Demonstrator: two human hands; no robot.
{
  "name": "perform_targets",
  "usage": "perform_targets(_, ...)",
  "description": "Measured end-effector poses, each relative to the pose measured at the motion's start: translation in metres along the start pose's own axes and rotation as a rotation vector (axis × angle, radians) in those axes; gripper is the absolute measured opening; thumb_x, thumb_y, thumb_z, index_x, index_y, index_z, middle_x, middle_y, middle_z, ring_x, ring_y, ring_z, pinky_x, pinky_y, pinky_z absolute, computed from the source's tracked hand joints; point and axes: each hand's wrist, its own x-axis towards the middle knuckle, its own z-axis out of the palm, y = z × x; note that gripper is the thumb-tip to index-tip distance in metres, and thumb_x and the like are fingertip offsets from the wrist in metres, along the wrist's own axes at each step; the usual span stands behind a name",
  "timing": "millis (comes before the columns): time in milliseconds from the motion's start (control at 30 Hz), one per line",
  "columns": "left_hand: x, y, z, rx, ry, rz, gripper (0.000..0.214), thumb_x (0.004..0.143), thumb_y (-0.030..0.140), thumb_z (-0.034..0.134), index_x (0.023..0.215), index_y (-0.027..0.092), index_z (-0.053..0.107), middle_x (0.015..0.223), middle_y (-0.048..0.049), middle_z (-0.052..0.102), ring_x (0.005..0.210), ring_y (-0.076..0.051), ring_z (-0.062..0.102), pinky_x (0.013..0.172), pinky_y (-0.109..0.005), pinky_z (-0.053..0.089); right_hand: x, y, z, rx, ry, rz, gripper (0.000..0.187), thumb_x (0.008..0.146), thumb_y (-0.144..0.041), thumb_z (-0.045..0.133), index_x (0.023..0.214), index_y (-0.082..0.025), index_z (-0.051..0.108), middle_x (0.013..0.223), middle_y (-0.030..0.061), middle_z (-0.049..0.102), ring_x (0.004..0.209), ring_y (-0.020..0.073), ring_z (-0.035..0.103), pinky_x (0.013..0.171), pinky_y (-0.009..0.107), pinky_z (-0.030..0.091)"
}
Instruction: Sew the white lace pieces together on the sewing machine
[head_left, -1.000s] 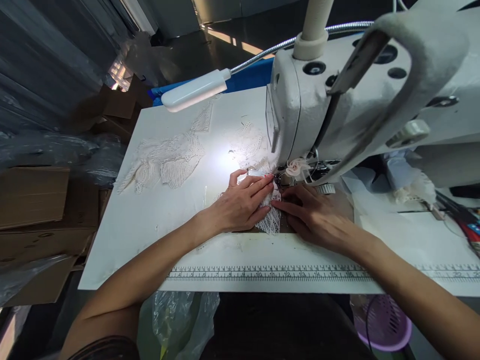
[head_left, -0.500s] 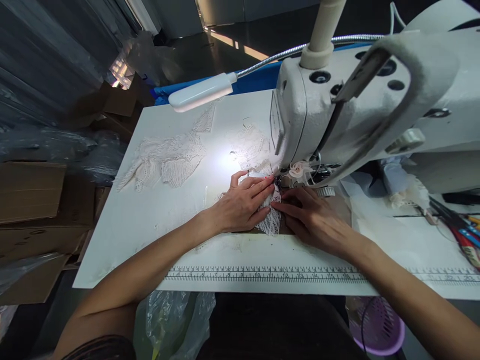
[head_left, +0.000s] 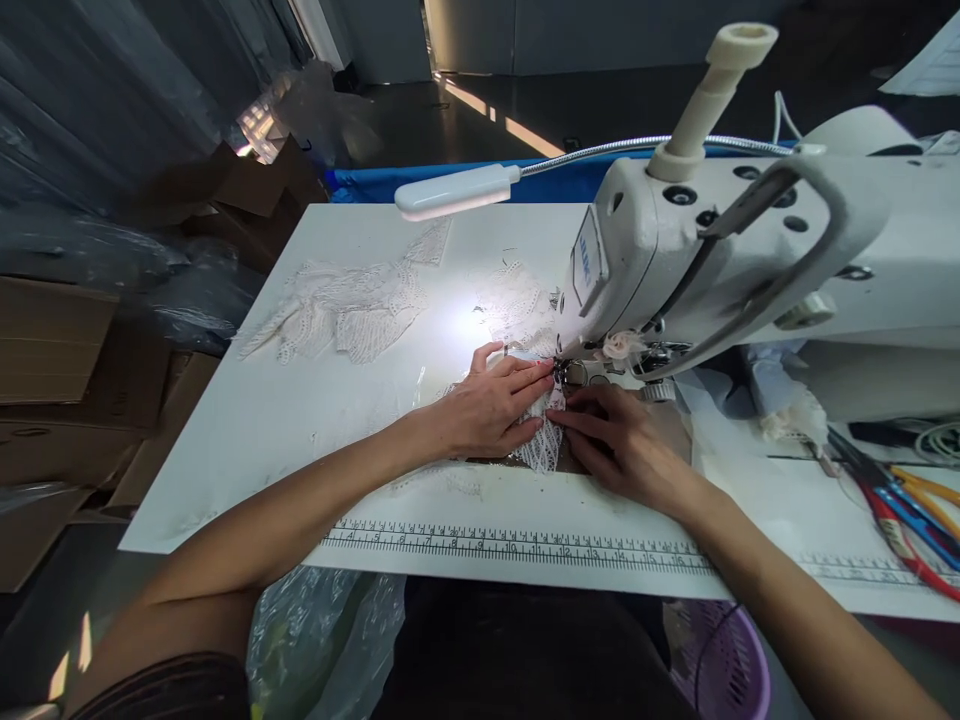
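A strip of white lace [head_left: 541, 450] lies under the needle area of a white sewing machine [head_left: 637, 220]. My left hand [head_left: 491, 408] rests flat on the lace, fingers stretched toward the presser foot [head_left: 559, 370]. From the other side, my right hand [head_left: 626, 435] has its fingers bent at the lace's right edge, seemingly pinching it; its thumb is hidden. Just behind my left hand is another lace piece [head_left: 514, 300], lit by the lamp. A pale fabric rosette [head_left: 624, 346] hangs on the machine near the needle.
A larger lace heap [head_left: 360, 305] lies on the left of the white table [head_left: 247, 440]. A lamp [head_left: 454, 192] hangs above. Along the front edge runs a printed ruler [head_left: 517, 547]. Scissors [head_left: 896, 525] lie at right, and a purple basket [head_left: 739, 665] stands below. Cardboard boxes [head_left: 56, 340] are at left.
The camera view has shifted, so the machine sits lower and more of its top shows. Both hands keep nearly the same place on the lace.
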Motion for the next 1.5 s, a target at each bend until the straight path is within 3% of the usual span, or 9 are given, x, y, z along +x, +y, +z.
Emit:
perform_targets(333, 0.002, 0.007, 0.001, 0.116, 0.003, 0.024, 0.043, 0.095, 0.03, 0.039, 0.13, 0.008, 0.051, 0.134, -0.0154, 0.055, 0.112, -0.027, 0.055, 0.112, -0.059, 0.018, 0.0, 0.003, -0.002, 0.071, -0.014, 0.02, 0.034, 0.093, -0.022, 0.052, 0.123, -0.026, 0.066, 0.114, 0.0115, 0.057, 0.107, 0.0258, 0.059, 0.09, 0.045, 0.052)
perform_targets(600, 0.001, 0.004, 0.0, 0.137, 0.068, 0.1, 0.04, 0.097, 0.031, 0.038, 0.126, 0.01, 0.056, 0.136, -0.018, 0.054, 0.118, -0.031, 0.054, 0.11, -0.07, 0.017, 0.001, 0.002, -0.002, 0.022, -0.021, 0.008, 0.033, 0.094, -0.024, 0.051, 0.124, -0.027, 0.065, 0.114, 0.0118, 0.058, 0.105, 0.0263, 0.06, 0.089, 0.047, 0.052)
perform_targets(1000, 0.005, 0.005, 0.0, 0.073, 0.019, -0.042, 0.043, 0.097, 0.032, 0.038, 0.132, 0.012, 0.052, 0.134, -0.0166, 0.055, 0.124, -0.034, 0.05, 0.11, -0.07, 0.016, 0.005, 0.0, 0.005, -0.077, 0.016, 0.041, 0.033, 0.097, -0.024, 0.045, 0.122, -0.015, 0.065, 0.103, 0.0158, 0.062, 0.098, 0.0275, 0.062, 0.084, 0.047, 0.055)
perform_targets(1133, 0.008, 0.009, 0.005, 0.078, 0.034, -0.084, 0.042, 0.098, 0.03, 0.036, 0.132, 0.01, 0.051, 0.132, -0.018, 0.055, 0.124, -0.034, 0.049, 0.11, -0.069, 0.015, 0.007, 0.001, 0.007, -0.066, 0.034, 0.039, 0.034, 0.097, -0.027, 0.044, 0.123, -0.016, 0.063, 0.101, 0.0153, 0.063, 0.096, 0.0272, 0.063, 0.085, 0.048, 0.055)
perform_targets(1300, 0.007, 0.011, 0.0, 0.069, 0.043, -0.147, 0.044, 0.098, 0.031, 0.039, 0.133, 0.006, 0.045, 0.137, -0.0229, 0.048, 0.128, -0.036, 0.043, 0.106, -0.063, 0.027, 0.003, 0.005, -0.02, 0.099, -0.035, 0.134, 0.039, 0.097, -0.029, 0.047, 0.134, -0.022, 0.052, 0.118, 0.0123, 0.063, 0.102, 0.0246, 0.064, 0.088, 0.041, 0.055)
perform_targets(1400, 0.002, 0.007, -0.012, 0.001, 0.05, -0.018, 0.04, 0.097, 0.031, 0.047, 0.129, 0.007, 0.049, 0.133, -0.0219, 0.052, 0.118, -0.031, 0.05, 0.096, -0.052, 0.042, -0.005, 0.007, -0.043, 0.082, -0.084, 0.203, 0.034, 0.097, -0.03, 0.046, 0.128, -0.022, 0.056, 0.105, 0.0095, 0.068, 0.09, 0.024, 0.067, 0.076, 0.038, 0.057)
perform_targets(1500, -0.004, 0.003, -0.017, -0.157, -0.014, 0.175, 0.028, 0.093, 0.03, 0.059, 0.115, 0.013, 0.061, 0.119, -0.0155, 0.062, 0.101, -0.023, 0.059, 0.087, -0.041, 0.05, -0.012, 0.006, -0.052, 0.071, -0.066, 0.16, 0.032, 0.096, -0.028, 0.047, 0.124, -0.022, 0.06, 0.104, 0.0092, 0.07, 0.093, 0.0249, 0.067, 0.076, 0.038, 0.057)
